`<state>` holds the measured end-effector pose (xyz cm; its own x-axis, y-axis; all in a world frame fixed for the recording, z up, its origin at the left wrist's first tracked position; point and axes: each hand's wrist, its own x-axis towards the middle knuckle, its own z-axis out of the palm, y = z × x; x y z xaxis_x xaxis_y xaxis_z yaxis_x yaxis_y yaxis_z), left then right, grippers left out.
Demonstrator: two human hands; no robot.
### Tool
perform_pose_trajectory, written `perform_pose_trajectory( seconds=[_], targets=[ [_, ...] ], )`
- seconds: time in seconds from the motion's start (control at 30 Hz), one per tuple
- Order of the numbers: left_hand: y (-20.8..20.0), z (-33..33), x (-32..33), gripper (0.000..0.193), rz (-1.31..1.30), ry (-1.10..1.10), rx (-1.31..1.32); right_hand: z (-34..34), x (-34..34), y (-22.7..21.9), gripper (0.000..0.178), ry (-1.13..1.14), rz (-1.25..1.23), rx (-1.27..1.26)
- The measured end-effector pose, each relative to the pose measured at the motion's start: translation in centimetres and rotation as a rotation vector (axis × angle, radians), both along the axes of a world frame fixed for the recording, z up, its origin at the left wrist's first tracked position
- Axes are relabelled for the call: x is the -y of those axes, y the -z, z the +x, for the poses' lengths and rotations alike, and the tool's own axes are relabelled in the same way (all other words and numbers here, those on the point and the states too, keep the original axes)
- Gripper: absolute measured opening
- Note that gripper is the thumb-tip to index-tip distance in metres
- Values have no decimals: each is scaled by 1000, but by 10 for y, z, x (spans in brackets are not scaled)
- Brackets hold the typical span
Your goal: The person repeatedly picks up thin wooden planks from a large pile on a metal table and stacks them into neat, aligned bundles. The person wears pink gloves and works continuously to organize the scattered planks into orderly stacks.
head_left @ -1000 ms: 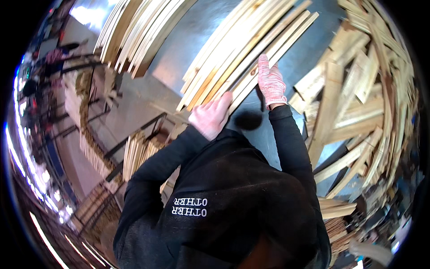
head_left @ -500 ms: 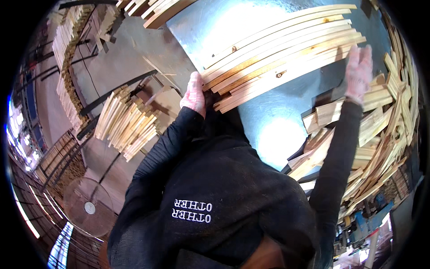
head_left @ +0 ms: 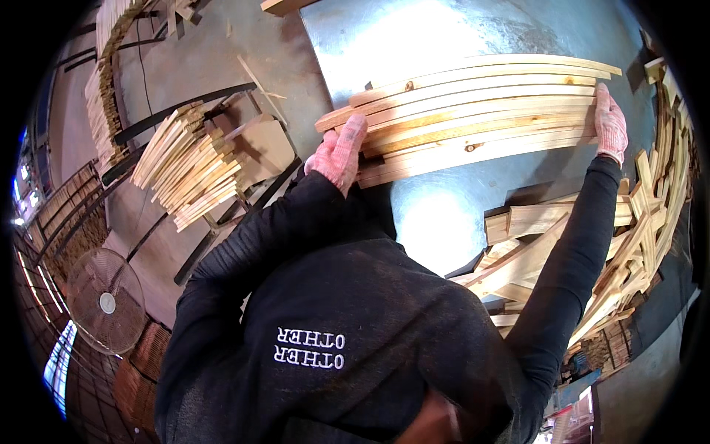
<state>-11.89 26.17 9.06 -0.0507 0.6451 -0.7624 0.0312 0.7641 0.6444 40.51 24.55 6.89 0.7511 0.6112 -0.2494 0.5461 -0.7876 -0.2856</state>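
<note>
A row of long pale wooden slats [head_left: 473, 111] lies side by side on a shiny metal table [head_left: 451, 214], some with dark knots. My left hand [head_left: 339, 155], in a pinkish glove, is against their left ends with its fingers apart. Just beyond it, one slat's end sticks out farther left than the others. At the opposite ends, my right hand [head_left: 611, 127], gloved alike, is stretched out along the slat tips. The far slats reach past it on the right. Neither hand is wrapped round a slat.
A heap of loose wood pieces [head_left: 532, 222] lies right of me, beside my right forearm. To the left, a bundle of sticks [head_left: 188, 166] rests on a dark metal rack [head_left: 185, 111]. A round caged fan [head_left: 106, 302] stands lower left. Another long wood stack [head_left: 107, 89] is farther left.
My right hand has come against the right ends of the slats, which now lie more level and closer together. My left hand has shifted slightly right and its fingers have spread.
</note>
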Motion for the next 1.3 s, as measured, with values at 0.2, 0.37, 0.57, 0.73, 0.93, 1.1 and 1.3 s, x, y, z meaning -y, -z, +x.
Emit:
perform_pose_trajectory(
  seconds=[0.2, 0.37, 0.57, 0.73, 0.93, 1.1, 1.3],
  targets=[
    [-30, -23, 11, 61, 406, 510, -122, -33, 4, -56, 60, 131, 369, 103],
    [-130, -21, -9, 84, -43, 305, 529, -26, 51, -128, 35, 186, 1438, -957],
    [-44, -38, -11, 42, -174, 145, 94, 41, 86, -75, 55, 446, 1041, -843],
    [17, -27, 5, 59, 101, 372, -10, 16, 50, -46, 52, 537, 803, -871],
    [-12, -5, -1, 60, 28, 623, -179, 20, 29, -47, 51, 352, 440, -665],
    [-26, 14, -4, 62, -74, 447, -176, 24, 17, -37, 66, 214, 256, -422],
    [-1, -37, 10, 58, 252, 437, -60, -4, 30, -85, 11, 373, 705, -781]
  ],
)
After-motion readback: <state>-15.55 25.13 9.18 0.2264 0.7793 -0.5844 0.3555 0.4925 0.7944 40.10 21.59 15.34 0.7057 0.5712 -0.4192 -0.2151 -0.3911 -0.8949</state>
